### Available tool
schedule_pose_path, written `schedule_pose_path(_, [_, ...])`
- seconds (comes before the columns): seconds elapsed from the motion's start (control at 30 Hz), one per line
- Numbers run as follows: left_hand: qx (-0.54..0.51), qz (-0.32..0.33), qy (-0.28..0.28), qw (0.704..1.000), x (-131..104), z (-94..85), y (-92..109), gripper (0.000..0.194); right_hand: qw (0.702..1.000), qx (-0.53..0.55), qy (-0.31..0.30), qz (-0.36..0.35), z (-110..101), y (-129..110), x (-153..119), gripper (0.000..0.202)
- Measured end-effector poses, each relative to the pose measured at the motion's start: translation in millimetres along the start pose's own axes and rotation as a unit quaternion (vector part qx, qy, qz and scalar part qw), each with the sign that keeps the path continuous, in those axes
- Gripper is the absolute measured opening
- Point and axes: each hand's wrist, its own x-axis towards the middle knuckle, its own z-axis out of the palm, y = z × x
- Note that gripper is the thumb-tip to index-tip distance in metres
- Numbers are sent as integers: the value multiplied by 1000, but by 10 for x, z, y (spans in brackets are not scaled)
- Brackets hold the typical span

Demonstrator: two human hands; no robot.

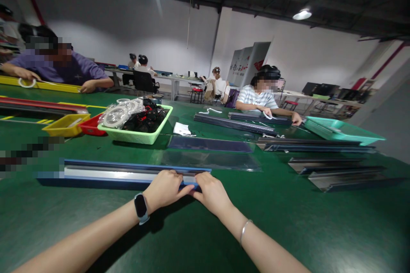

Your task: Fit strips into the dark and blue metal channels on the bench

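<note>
A long blue channel profile (96, 183) with a pale strip along its inside lies crosswise on the green table (160, 239). Near its right end my left hand (166, 190), with a watch on the wrist, is closed over the profile, fingers on the far side and thumb on the near side. Right beside it my right hand (211, 192) grips the same end, and the two thumbs meet at the near wall. The fingertips are partly hidden inside the channel. Just beyond lie a clear plastic sheet (211, 161) and a dark bluish strip (209, 144).
A green basket (137, 137) holds tape rolls and black parts; red (92, 126) and yellow trays (65, 126) adjoin it. Several dark profiles (346, 177) lie at right, near a teal basket (344, 130). Two co-workers (259, 98) handle profiles across the table.
</note>
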Motion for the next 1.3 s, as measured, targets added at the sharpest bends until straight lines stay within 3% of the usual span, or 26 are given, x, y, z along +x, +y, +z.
schedule_pose_path(0.53, [5, 23, 33, 999, -47, 57, -33, 51, 1000, 6, -9, 8, -28, -23, 6, 23])
schedule_pose_path(1.3, [8, 20, 27, 999, -38, 45, -25, 51, 1000, 11, -22, 15, -47, -23, 23, 22])
